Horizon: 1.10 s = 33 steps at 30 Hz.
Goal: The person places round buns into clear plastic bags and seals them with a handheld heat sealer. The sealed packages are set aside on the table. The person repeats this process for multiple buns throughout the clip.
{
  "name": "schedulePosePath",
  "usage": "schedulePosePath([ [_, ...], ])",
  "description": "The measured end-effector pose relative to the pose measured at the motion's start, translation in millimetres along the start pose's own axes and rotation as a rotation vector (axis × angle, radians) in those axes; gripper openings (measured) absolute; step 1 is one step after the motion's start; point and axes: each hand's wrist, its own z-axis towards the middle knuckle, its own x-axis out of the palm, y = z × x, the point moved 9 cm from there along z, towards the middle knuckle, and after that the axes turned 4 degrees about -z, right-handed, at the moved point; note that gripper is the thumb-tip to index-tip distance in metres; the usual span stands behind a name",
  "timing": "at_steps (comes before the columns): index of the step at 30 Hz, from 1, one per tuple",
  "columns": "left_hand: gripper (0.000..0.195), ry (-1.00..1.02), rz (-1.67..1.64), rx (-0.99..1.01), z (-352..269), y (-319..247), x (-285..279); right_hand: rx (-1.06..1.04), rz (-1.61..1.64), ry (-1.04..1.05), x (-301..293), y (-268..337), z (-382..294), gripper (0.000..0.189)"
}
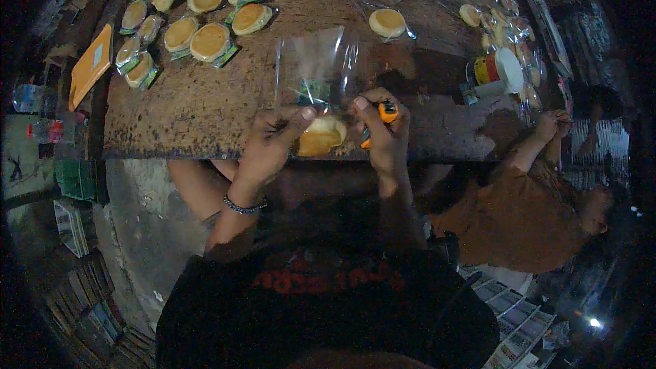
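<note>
Between my hands, near the front edge of the wooden table (205, 107), a clear plastic bag (315, 61) stretches away from me, with a green printed label inside. My left hand (279, 130) pinches its near left part between thumb and index finger. At the near right part, my right hand (382, 123) has thumb and fingers pinched together, and an orange-and-black tool (388, 111), perhaps a cutter, is tucked in its palm. A round golden bun (322, 136) lies between the hands, at the near end of the bag; whether it is inside cannot be told.
Many wrapped round buns (210, 42) lie at the back left, others (388, 23) at the back right. A white-lidded tub (507, 70) lies on its side at right. An orange flat piece (92, 66) is at the left edge. A person in brown (512, 220) sits to the right.
</note>
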Motion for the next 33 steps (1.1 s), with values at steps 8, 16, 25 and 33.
schedulePosePath([
  [8, 0.032, 0.102, 0.043, -0.002, -19, -21, 11, -0.074, -0.358, -0.127, 3, -17, -3, 0.012],
  [16, 0.03, 0.24, -0.699, 0.098, -20, -14, 15, 0.081, 0.141, -0.014, 24, -19, -20, 0.032],
  [25, 0.014, -0.123, -0.084, 0.417, -31, -51, -3, -0.381, 0.09, 0.194, 33, 34, -30, 0.024],
  [33, 0.025, 0.106, 0.138, 0.244, -22, -9, 10, -0.305, 0.176, 0.226, 38, 28, -36, 0.016],
])
